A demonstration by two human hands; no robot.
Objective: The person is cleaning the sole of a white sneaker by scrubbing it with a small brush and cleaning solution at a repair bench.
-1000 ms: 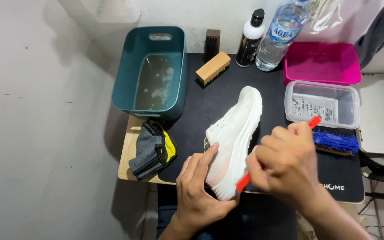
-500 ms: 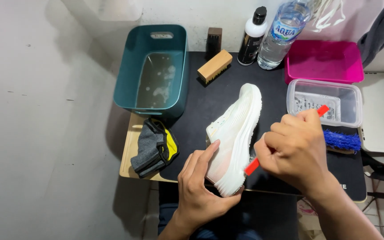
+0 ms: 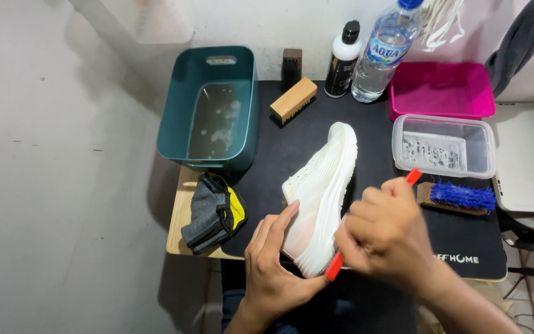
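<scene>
A white sneaker point(image 3: 322, 185) lies on its side on a black mat point(image 3: 465, 241), toe pointing away from me. My left hand point(image 3: 273, 266) holds its heel end, fingers pressed against the upper. My right hand point(image 3: 387, 238) grips a thin red-handled brush point(image 3: 335, 266), whose lower end touches the sole edge near the heel; the handle's other end pokes out above my knuckles.
A teal tub point(image 3: 208, 111) of soapy water stands at back left. Behind are a wooden brush point(image 3: 293, 99), a dark bottle point(image 3: 343, 59), a water bottle point(image 3: 381, 52), a pink tray point(image 3: 443, 89). A clear container point(image 3: 443, 145), blue-bristled brush point(image 3: 458, 196) and grey-yellow cloth point(image 3: 214, 213) lie nearby.
My right hand has slid the red brush along the sole edge, shifting slightly toward the heel. My left hand keeps its hold on the sneaker.
</scene>
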